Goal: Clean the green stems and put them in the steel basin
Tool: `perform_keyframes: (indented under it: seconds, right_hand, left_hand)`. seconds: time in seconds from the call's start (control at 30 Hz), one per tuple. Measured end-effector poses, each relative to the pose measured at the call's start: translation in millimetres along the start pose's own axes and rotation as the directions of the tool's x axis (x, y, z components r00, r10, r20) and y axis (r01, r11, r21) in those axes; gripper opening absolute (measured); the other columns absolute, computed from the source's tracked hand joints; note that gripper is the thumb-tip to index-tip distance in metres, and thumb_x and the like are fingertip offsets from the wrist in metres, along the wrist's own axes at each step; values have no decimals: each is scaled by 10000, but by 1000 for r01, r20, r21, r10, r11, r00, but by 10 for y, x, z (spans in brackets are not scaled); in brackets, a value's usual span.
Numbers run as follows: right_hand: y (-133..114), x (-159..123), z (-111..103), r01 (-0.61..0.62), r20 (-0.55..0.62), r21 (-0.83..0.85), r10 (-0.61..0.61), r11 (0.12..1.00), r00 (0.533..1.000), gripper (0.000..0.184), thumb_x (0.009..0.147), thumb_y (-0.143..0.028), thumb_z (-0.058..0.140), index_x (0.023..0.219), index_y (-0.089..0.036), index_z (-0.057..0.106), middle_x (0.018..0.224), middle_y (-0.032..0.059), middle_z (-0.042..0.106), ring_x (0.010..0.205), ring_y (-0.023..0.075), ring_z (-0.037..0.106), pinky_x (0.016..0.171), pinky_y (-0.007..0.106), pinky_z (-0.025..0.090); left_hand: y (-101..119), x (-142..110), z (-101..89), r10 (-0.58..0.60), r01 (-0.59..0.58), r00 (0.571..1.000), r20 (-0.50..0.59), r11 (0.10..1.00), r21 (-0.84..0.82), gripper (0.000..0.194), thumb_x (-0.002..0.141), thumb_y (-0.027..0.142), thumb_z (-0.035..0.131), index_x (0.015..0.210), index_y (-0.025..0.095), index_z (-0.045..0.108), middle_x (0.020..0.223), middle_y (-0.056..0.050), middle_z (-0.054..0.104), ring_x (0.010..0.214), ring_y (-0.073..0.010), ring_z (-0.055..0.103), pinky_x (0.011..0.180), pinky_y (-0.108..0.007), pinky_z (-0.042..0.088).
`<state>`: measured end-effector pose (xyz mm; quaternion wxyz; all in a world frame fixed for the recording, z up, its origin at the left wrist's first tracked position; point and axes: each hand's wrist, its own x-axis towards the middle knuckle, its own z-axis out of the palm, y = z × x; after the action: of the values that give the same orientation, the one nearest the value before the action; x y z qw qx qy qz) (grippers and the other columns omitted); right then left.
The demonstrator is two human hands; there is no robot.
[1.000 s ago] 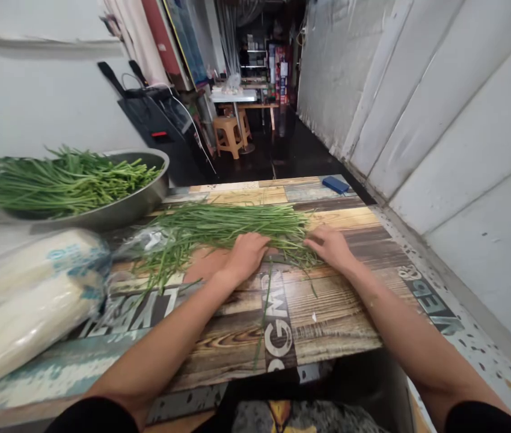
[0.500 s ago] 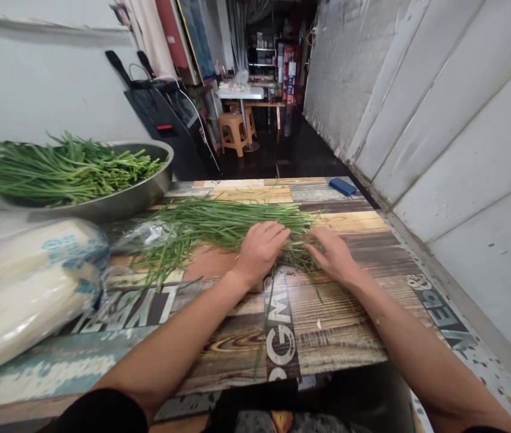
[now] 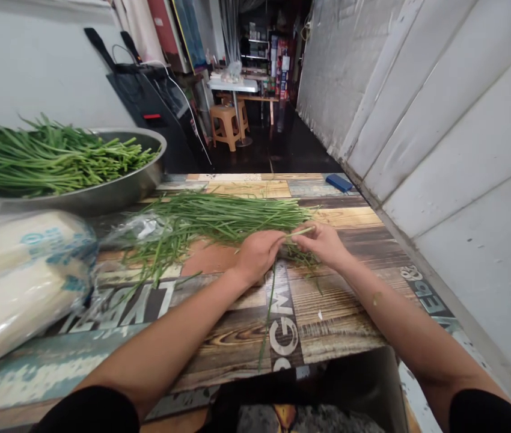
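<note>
A loose pile of long green chive stalks (image 3: 219,219) lies across the patterned wooden table (image 3: 327,300). My left hand (image 3: 258,255) rests on the near right part of the pile, fingers curled around a stalk. My right hand (image 3: 321,240) is just beside it, fingertips pinched on the end of the same green stalk (image 3: 300,231), which runs between the two hands. A single stalk (image 3: 268,313) lies on the table below my hands, pointing toward me.
A metal basin (image 3: 115,189) heaped with green stalks stands at the back left. Plastic-wrapped white bundles (image 3: 16,276) lie at the left front. A blue flat object (image 3: 339,182) sits at the table's far right corner. White wall panels run along the right.
Both hands lay flat on the pile a second ago. They have since come together, and my fingers have closed on one stalk lifted slightly from the pile.
</note>
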<state>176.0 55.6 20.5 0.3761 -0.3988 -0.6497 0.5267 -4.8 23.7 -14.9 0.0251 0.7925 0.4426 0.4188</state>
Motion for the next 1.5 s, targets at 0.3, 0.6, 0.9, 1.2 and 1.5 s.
perform_keyframes:
  seconds: [0.3, 0.6, 0.9, 1.2, 1.5]
  right_hand:
    - [52, -6, -4, 3, 29, -76, -1, 997, 1000, 291, 643, -441, 718, 752, -175, 674, 533, -19, 603, 450, 113, 525, 452, 241, 431]
    - [178, 49, -317, -138, -257, -257, 70, 957, 964, 344, 751, -491, 586, 595, -185, 563, 461, -21, 511, 397, 107, 420, 419, 246, 325]
    - [141, -28, -196, 422, 147, -809, -552, 411, 821, 266, 876, -372, 540, 1006, -170, 653, 1034, 107, 634, 961, 228, 533, 841, 357, 407]
    - [179, -25, -132, 366, 137, -403, -340, 839, 930, 327, 875, -448, 554, 801, -180, 727, 830, 54, 702, 787, 184, 602, 755, 309, 438]
    - [129, -92, 102, -134, -55, 340, 162, 931, 985, 311, 657, -459, 758, 621, -158, 686, 599, 2, 607, 534, 89, 474, 504, 231, 349]
  left_hand:
    - [21, 39, -40, 91, -90, 994, 55, 996, -9, 242, 946, 255, 431, 930, 176, 660, 883, -69, 690, 830, -161, 600, 775, -316, 472]
    - [-32, 52, -94, 38, -58, 994, 98, 977, 207, 270, 946, 225, 406, 905, 169, 667, 870, -78, 686, 825, -179, 596, 758, -316, 462]
    - [31, 74, -122, 117, -151, 981, 154, 961, 231, 253, 946, 236, 416, 908, 177, 659, 802, -71, 672, 759, -174, 570, 710, -312, 424]
    - [40, 81, -91, 199, -199, 980, 11, 975, 94, 204, 936, 198, 450, 890, 158, 644, 801, -48, 698, 698, -148, 564, 671, -283, 431]
    - [106, 97, -145, 253, -257, 966, 53, 924, 283, 259, 952, 200, 384, 911, 146, 634, 758, -70, 667, 700, -167, 542, 672, -304, 408]
